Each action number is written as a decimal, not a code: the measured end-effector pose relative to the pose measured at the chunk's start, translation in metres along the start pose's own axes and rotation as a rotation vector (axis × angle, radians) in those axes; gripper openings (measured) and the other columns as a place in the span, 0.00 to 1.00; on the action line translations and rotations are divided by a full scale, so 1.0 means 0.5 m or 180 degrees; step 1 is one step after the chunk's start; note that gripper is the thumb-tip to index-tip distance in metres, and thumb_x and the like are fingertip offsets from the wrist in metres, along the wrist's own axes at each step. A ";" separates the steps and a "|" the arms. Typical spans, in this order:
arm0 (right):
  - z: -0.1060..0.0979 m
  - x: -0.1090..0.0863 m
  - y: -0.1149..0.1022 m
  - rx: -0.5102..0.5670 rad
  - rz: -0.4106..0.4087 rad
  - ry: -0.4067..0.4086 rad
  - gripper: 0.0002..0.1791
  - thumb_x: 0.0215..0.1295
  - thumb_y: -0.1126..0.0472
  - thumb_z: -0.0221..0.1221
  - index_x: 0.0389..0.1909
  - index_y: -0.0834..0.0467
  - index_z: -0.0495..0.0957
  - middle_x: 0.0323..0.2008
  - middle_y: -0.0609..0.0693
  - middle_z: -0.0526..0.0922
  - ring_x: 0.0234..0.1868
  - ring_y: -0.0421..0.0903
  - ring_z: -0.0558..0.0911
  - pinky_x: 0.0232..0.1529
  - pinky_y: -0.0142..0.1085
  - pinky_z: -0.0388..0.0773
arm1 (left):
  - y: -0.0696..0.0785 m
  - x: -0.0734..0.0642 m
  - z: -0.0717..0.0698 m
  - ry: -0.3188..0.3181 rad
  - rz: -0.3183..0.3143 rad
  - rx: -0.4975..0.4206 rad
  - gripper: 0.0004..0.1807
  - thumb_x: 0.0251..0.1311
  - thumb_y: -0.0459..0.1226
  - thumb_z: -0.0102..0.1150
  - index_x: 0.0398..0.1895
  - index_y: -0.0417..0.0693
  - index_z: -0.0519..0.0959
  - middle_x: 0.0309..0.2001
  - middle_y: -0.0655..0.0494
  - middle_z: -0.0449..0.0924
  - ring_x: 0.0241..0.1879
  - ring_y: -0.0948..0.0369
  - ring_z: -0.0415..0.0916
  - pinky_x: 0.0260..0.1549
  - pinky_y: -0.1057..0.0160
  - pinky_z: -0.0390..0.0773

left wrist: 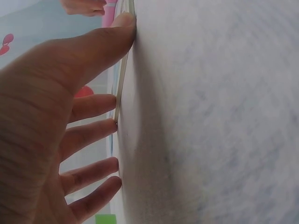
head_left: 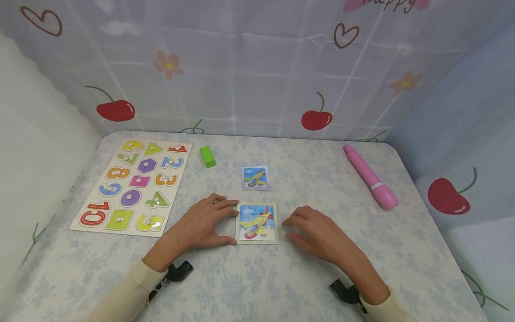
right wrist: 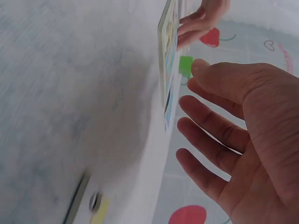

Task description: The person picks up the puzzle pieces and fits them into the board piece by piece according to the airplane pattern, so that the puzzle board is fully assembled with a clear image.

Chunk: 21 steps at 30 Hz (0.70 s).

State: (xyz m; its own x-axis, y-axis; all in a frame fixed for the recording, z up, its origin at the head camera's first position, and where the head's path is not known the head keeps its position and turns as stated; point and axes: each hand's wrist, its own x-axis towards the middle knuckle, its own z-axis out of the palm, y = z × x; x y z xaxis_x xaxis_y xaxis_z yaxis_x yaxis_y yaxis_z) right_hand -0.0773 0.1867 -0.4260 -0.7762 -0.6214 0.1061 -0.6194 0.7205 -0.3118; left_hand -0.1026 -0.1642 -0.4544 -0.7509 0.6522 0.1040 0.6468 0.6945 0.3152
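A small square airplane puzzle in a pale frame lies flat on the table. My left hand touches its left edge with the thumb near the lower corner and fingertips higher up; the left wrist view shows the thumb and fingers against the thin board edge. To the right of the puzzle, my right hand is held apart from it, with loosely bent fingers and nothing in them. The right wrist view shows a gap between those fingers and the puzzle. A smaller airplane picture card lies just behind the puzzle.
On the left lies a number and shape peg board, with a green block beside it. A pink wand-like tube lies at the back right. Patterned curtains hang behind the table. A blurred yellow-marked object shows in the right wrist view.
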 end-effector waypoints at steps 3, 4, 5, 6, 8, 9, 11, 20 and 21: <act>-0.005 -0.018 0.011 -0.0005 0.0110 0.0027 0.15 0.65 0.56 0.77 0.51 0.49 0.90 0.47 0.42 0.85 0.51 0.41 0.82 0.50 0.42 0.84 | -0.001 0.001 0.000 -0.0007 0.0011 0.0003 0.39 0.54 0.66 0.77 0.64 0.56 0.85 0.75 0.58 0.75 0.69 0.52 0.71 0.59 0.45 0.80; -0.007 -0.024 0.014 -0.0022 0.0150 0.0042 0.15 0.64 0.56 0.77 0.51 0.49 0.90 0.47 0.42 0.85 0.50 0.41 0.83 0.50 0.42 0.84 | -0.001 0.001 0.000 -0.0009 0.0019 0.0005 0.39 0.54 0.66 0.77 0.64 0.56 0.85 0.75 0.57 0.75 0.70 0.52 0.71 0.59 0.45 0.79; -0.009 -0.030 0.018 -0.0031 0.0183 0.0053 0.15 0.64 0.56 0.78 0.51 0.49 0.90 0.46 0.42 0.85 0.50 0.41 0.83 0.50 0.42 0.85 | -0.001 0.002 0.000 -0.0007 0.0026 0.0002 0.39 0.54 0.66 0.77 0.64 0.55 0.85 0.75 0.57 0.75 0.70 0.52 0.71 0.59 0.45 0.79; -0.011 -0.036 0.021 -0.0044 0.0208 0.0067 0.15 0.63 0.57 0.78 0.51 0.49 0.90 0.46 0.42 0.85 0.50 0.41 0.83 0.49 0.42 0.85 | -0.001 0.002 0.000 -0.0009 0.0033 0.0002 0.39 0.55 0.66 0.77 0.64 0.55 0.85 0.75 0.57 0.75 0.70 0.52 0.71 0.59 0.45 0.79; -0.016 -0.046 0.027 -0.0082 0.0269 0.0090 0.16 0.63 0.57 0.78 0.51 0.49 0.90 0.47 0.42 0.85 0.50 0.42 0.83 0.50 0.43 0.85 | -0.002 0.003 -0.001 -0.0014 0.0041 0.0011 0.39 0.55 0.65 0.77 0.64 0.55 0.85 0.75 0.57 0.75 0.70 0.52 0.71 0.60 0.45 0.79; -0.018 -0.052 0.030 -0.0098 0.0293 0.0095 0.16 0.62 0.58 0.78 0.51 0.50 0.90 0.47 0.43 0.85 0.50 0.43 0.83 0.50 0.43 0.85 | -0.002 0.003 -0.001 -0.0016 0.0037 0.0013 0.39 0.55 0.65 0.77 0.64 0.55 0.85 0.75 0.57 0.75 0.70 0.52 0.71 0.60 0.45 0.79; -0.022 -0.064 0.036 -0.0113 0.0341 0.0101 0.17 0.62 0.58 0.78 0.51 0.50 0.90 0.47 0.44 0.85 0.50 0.44 0.84 0.50 0.44 0.85 | -0.003 0.003 -0.001 -0.0024 0.0027 0.0015 0.39 0.55 0.65 0.77 0.65 0.55 0.85 0.75 0.57 0.75 0.70 0.52 0.71 0.60 0.45 0.79; -0.040 -0.126 0.061 0.0069 0.0589 -0.0011 0.20 0.61 0.58 0.79 0.54 0.48 0.89 0.51 0.43 0.84 0.53 0.45 0.84 0.50 0.45 0.85 | 0.000 0.002 -0.002 -0.0051 -0.0007 0.0017 0.39 0.55 0.65 0.77 0.65 0.55 0.85 0.75 0.57 0.75 0.70 0.51 0.71 0.60 0.44 0.79; -0.042 -0.133 0.063 0.0092 0.0622 -0.0049 0.20 0.61 0.58 0.79 0.54 0.47 0.89 0.52 0.42 0.84 0.54 0.44 0.83 0.51 0.46 0.85 | 0.001 0.001 -0.003 -0.0050 -0.0010 0.0018 0.39 0.55 0.65 0.77 0.65 0.55 0.85 0.75 0.57 0.75 0.70 0.51 0.71 0.60 0.44 0.79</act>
State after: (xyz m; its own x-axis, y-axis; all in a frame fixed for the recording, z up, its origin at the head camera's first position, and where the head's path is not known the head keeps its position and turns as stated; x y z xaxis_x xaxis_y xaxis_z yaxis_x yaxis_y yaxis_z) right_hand -0.0479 0.2571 -0.4230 -0.8794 -0.4754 0.0264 -0.4533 0.8189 -0.3520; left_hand -0.1030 -0.1640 -0.4531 -0.7508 0.6546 0.0883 0.6452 0.6982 0.3101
